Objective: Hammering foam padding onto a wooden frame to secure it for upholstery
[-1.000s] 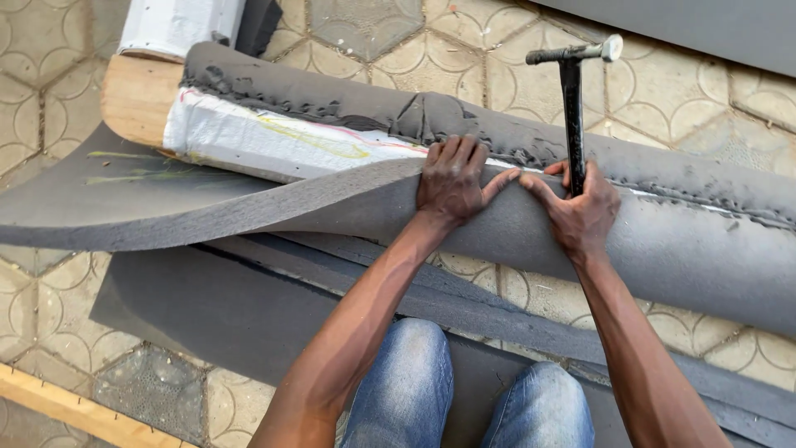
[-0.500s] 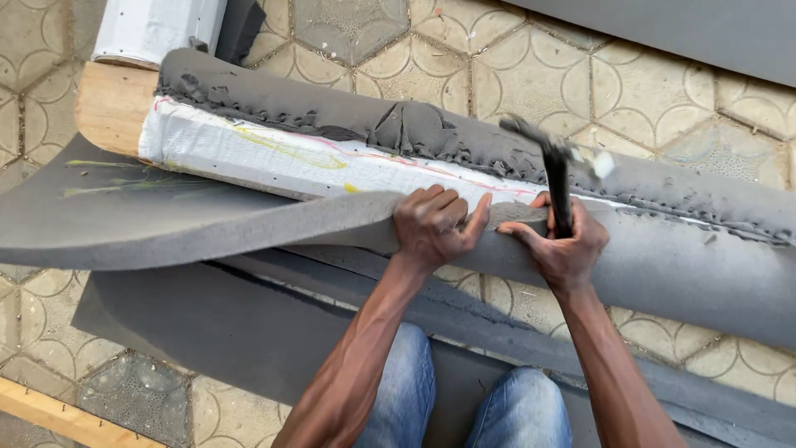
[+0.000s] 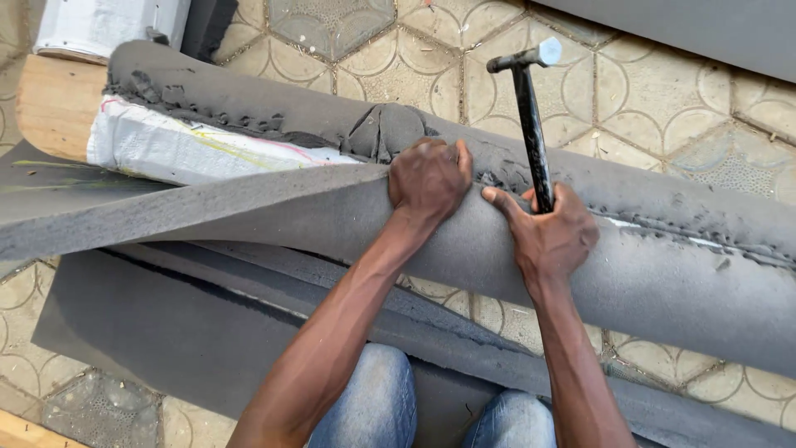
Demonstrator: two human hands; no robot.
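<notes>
The hammer (image 3: pixel 531 124) has been raised again (head upright) in the closed right hand (image 3: pixel 551 236); grey foam (image 3: pixel 274 216) is pinched by the left hand (image 3: pixel 427 178).

white woven sack wrapping (image 3: pixel 199 149) around the long padded roll, showing at the left part where the grey foam (image 3: pixel 249 207) is not pulled over it; long strip shape, white with faint yellow, green and pink streaks. second white wrapped bundle (image 3: pixel 108 25) at the top left corner on the tiled floor (image 3: pixel 647 99), boxy, plain white, partly cut off. no labels, signs or screens seen.
</notes>
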